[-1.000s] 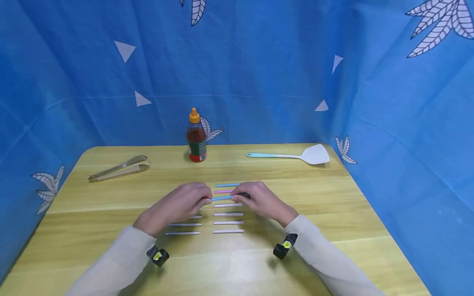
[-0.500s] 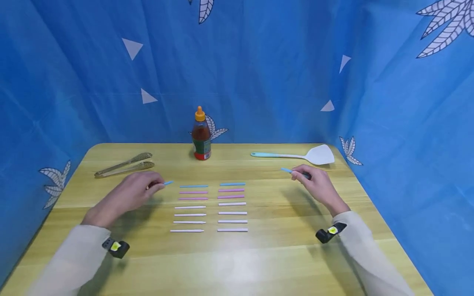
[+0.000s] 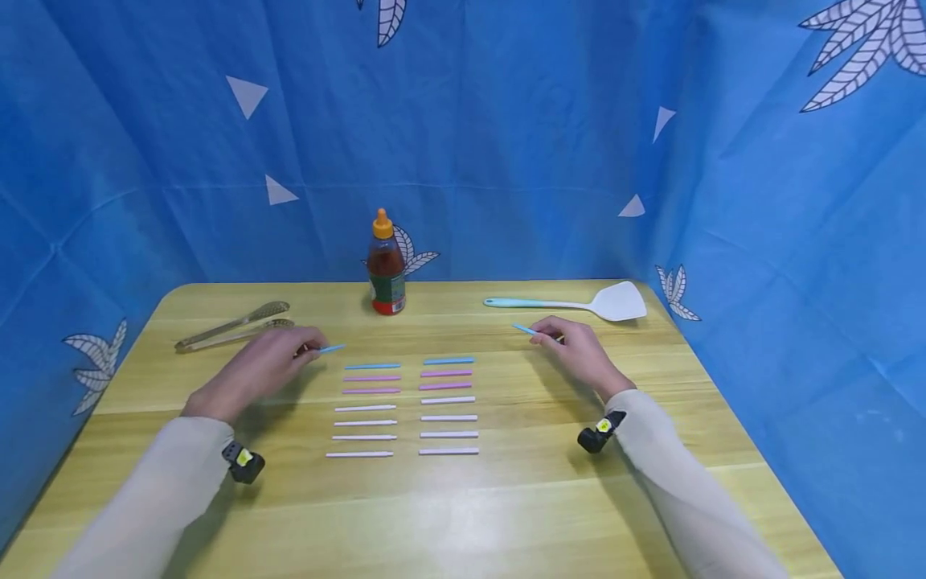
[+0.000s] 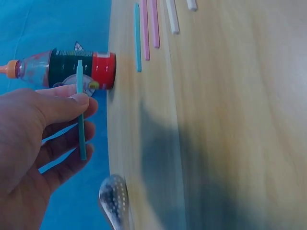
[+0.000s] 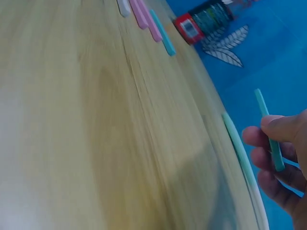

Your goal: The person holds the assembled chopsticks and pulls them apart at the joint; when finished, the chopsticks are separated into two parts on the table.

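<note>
Between thumb and fingers, my left hand [image 3: 264,366] pinches a thin blue stick [image 4: 81,136] with a narrower tip, held above the table left of the laid-out rows. On the other side, my right hand [image 3: 575,354] pinches a second thin blue stick [image 5: 261,101] of even width. Two columns of sticks lie on the table between the hands. Each column has one blue stick [image 3: 448,361] at the back, two pink sticks [image 3: 445,387] before it and several white sticks [image 3: 448,418] nearest me. White sticks in the left column have narrowed right ends.
Metal tongs [image 3: 231,323] lie at the back left, partly behind my left hand. A sauce bottle [image 3: 387,273] with an orange cap stands at the back edge. A white spatula [image 3: 618,301] with a mint handle lies at the back right. Blue cloth [image 3: 463,121] surrounds the wooden table.
A second ago my hands were together over the columns with a blue stick between them. They moved apart, each with a blue stick, then slightly back toward each other.
</note>
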Demonstrator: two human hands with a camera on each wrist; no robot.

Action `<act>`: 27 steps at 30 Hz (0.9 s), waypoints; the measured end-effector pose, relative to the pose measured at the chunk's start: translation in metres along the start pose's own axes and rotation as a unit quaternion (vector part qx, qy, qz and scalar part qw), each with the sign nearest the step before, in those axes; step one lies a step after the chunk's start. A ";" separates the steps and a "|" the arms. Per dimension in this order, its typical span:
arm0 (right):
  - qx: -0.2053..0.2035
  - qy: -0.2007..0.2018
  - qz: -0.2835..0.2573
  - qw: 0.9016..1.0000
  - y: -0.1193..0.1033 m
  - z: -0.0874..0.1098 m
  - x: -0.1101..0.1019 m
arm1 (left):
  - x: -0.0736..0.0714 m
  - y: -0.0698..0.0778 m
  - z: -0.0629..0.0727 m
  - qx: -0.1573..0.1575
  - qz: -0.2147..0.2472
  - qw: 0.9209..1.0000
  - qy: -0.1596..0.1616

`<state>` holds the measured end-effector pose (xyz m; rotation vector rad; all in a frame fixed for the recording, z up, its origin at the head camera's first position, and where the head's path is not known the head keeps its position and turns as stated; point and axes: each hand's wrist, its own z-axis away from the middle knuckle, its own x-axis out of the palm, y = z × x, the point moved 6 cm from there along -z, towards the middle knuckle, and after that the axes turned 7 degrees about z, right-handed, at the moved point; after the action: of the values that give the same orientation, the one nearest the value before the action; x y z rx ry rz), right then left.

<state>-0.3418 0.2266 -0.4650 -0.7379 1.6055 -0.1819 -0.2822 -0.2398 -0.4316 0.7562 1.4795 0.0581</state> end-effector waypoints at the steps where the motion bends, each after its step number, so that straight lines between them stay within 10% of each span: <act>1: -0.006 -0.004 0.000 1.000 -0.004 -0.005 0.004 | 0.001 0.001 -0.003 0.000 0.002 1.000 -0.003; 16: -0.058 -0.077 0.005 0.995 -0.065 -0.046 0.063 | 0.032 0.018 -0.050 0.016 -0.007 0.999 -0.044; 27: -0.072 -0.121 0.039 0.989 -0.085 -0.051 0.094 | 0.065 0.016 -0.069 -0.038 0.005 0.996 -0.080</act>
<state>-0.3595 0.0930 -0.4895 -0.7754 1.4230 0.0784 -0.3291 -0.1673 -0.4737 0.6896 1.3138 0.0595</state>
